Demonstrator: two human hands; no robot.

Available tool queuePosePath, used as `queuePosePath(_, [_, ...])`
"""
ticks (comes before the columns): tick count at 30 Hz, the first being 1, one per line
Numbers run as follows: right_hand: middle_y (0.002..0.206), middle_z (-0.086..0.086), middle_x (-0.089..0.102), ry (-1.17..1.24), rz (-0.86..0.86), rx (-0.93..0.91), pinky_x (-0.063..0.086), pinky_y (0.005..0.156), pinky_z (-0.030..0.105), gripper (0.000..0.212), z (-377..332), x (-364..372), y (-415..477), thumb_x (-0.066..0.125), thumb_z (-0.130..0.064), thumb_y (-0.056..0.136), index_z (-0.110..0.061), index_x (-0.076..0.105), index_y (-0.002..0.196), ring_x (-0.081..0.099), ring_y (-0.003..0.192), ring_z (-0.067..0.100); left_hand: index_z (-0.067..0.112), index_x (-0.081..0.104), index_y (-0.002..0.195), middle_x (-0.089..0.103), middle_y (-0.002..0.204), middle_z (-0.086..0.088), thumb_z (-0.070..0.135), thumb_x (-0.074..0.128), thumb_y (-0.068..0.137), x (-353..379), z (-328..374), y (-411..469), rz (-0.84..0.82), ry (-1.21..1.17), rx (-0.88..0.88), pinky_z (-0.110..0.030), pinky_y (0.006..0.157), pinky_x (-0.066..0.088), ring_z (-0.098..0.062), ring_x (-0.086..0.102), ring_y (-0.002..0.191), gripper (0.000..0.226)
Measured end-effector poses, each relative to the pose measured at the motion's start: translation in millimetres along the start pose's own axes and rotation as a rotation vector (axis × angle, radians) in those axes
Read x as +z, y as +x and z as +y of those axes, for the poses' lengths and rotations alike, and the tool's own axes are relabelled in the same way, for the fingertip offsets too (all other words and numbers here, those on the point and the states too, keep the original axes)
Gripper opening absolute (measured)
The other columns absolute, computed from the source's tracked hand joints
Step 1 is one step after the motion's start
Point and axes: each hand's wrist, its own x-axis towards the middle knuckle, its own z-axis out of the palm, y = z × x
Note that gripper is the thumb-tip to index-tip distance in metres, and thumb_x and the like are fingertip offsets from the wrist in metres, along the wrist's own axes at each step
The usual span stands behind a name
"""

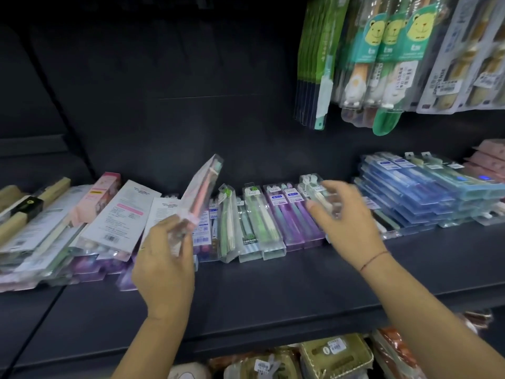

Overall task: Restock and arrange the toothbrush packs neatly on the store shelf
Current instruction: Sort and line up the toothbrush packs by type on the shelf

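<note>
Fingers of the left hand [164, 258], at lower centre-left of the frame, are clamped around the bottom end of a pink toothbrush pack [200, 190], which is held tilted up and to the right above the shelf [273, 291]. The right hand [349, 225], right of centre, is stretched forward. Its thumb and curled fingers are closed on a clear pack [314, 188], blurred, in the row of packs [267, 222] laid flat on the shelf. The pink pack is transparent, with a pink handle and pale bristles.

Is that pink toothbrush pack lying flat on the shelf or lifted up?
Lifted and tilted: the left hand holds the pink pack by its lower end.
</note>
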Motion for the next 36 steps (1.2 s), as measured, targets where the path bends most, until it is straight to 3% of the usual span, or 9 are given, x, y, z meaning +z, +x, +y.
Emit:
queuePosePath(4, [0.118, 0.005, 0.064, 0.694, -0.500, 0.329, 0.054, 0.095, 0.040, 0.042, -43.1, 42.5, -27.3, 0.057, -0.040, 0.093, -0.028, 0.045, 0.132, 0.070, 0.098, 0.018, 0.003, 0.068, 0.093, 0.072, 0.101, -0.007, 0.014, 0.068, 0.092, 9.2, 4.3, -11.9, 0.122, 0.043, 0.431, -0.035, 0.084, 0.051, -0.024, 0.066, 0.094, 0.011])
queuePosePath(9, [0.097, 0.012, 0.066, 0.830, -0.564, 0.390, 0.057, 0.089, 0.043, 0.048, -49.8, 70.8, -27.5, 0.062, -0.035, 0.092, -0.024, 0.041, 0.134, 0.064, 0.082, 0.021, 0.013, 0.062, 0.102, 0.071, 0.098, -0.002, 0.011, 0.076, 0.081, 18.1, 12.2, -32.5, -0.019, -0.057, 0.522, -0.025, 0.086, 0.046, -0.016, 0.062, 0.092, 0.025])
queuePosePath(13, [0.110, 0.000, 0.070, 0.754, -0.502, 0.354, 0.054, 0.095, 0.037, 0.050, -46.6, 75.8, -30.3, 0.061, -0.040, 0.089, -0.031, 0.036, 0.132, 0.069, 0.098, 0.014, 0.025, 0.055, 0.091, 0.062, 0.089, 0.013, 0.020, 0.078, 0.080, 0.6, 33.1, -25.3, -0.088, -0.289, -0.074, -0.007, 0.070, 0.042, 0.002, 0.056, 0.078, 0.025])
queuePosePath(16, [0.119, 0.000, 0.064, 0.544, -0.485, 0.331, 0.052, 0.097, 0.034, 0.035, -49.1, 81.6, -33.5, 0.055, -0.040, 0.096, -0.022, 0.054, 0.126, 0.065, 0.104, 0.015, 0.027, 0.047, 0.094, 0.062, 0.088, 0.006, 0.015, 0.074, 0.085, -6.8, 34.5, -18.3, -0.111, -0.540, -0.549, -0.015, 0.060, 0.047, -0.007, 0.064, 0.074, 0.031])
queuePosePath(19, [0.120, -0.001, 0.060, 0.503, -0.506, 0.359, 0.053, 0.095, 0.040, 0.029, -54.3, 94.6, -42.8, 0.057, -0.036, 0.096, -0.026, 0.053, 0.124, 0.064, 0.105, 0.023, 0.017, 0.048, 0.113, 0.067, 0.107, -0.006, 0.012, 0.071, 0.088, -8.5, 28.5, -17.6, -0.079, -0.809, -0.818, -0.033, 0.078, 0.057, -0.016, 0.070, 0.092, 0.034])
queuePosePath(23, [0.118, 0.000, 0.062, 0.662, -0.453, 0.362, 0.055, 0.091, 0.035, 0.059, -58.1, 111.6, -50.7, 0.068, -0.022, 0.091, -0.035, 0.035, 0.138, 0.067, 0.101, 0.012, 0.016, 0.048, 0.114, 0.067, 0.108, -0.003, 0.011, 0.071, 0.086, -14.5, 40.3, -24.6, -0.125, -0.880, -0.824, -0.023, 0.074, 0.057, -0.011, 0.070, 0.092, 0.036])
queuePosePath(27, [0.107, 0.005, 0.069, 0.770, -0.313, 0.399, 0.057, 0.083, 0.032, 0.055, -53.5, 106.6, -48.7, 0.070, -0.011, 0.087, -0.032, 0.044, 0.131, 0.070, 0.092, 0.015, 0.021, 0.051, 0.103, 0.061, 0.104, 0.006, 0.049, 0.060, 0.080, -28.7, 41.4, -26.0, -0.149, -0.625, -0.640, -0.010, 0.077, 0.045, -0.011, 0.061, 0.096, 0.037])
queuePosePath(31, [0.108, 0.005, 0.069, 0.724, -0.272, 0.424, 0.054, 0.082, 0.026, 0.049, -37.2, 84.3, -51.4, 0.066, -0.006, 0.088, -0.017, 0.051, 0.133, 0.068, 0.097, 0.017, 0.013, 0.043, 0.123, 0.040, 0.124, -0.004, 0.045, 0.067, 0.083, -31.9, -4.7, -14.6, -0.013, -0.147, -0.648, -0.041, 0.106, 0.029, -0.024, 0.039, 0.121, 0.056])
queuePosePath(36, [0.089, 0.000, 0.076, 0.730, -0.300, 0.442, 0.054, 0.060, 0.019, 0.029, -19.8, 57.5, -73.5, 0.066, -0.005, 0.087, -0.022, 0.064, 0.111, 0.073, 0.080, 0.013, 0.005, 0.054, 0.121, 0.066, 0.105, 0.000, 0.028, 0.075, 0.085, -21.4, -31.4, -8.9, -0.125, -0.442, -0.936, -0.020, 0.066, 0.047, -0.010, 0.063, 0.086, 0.047])
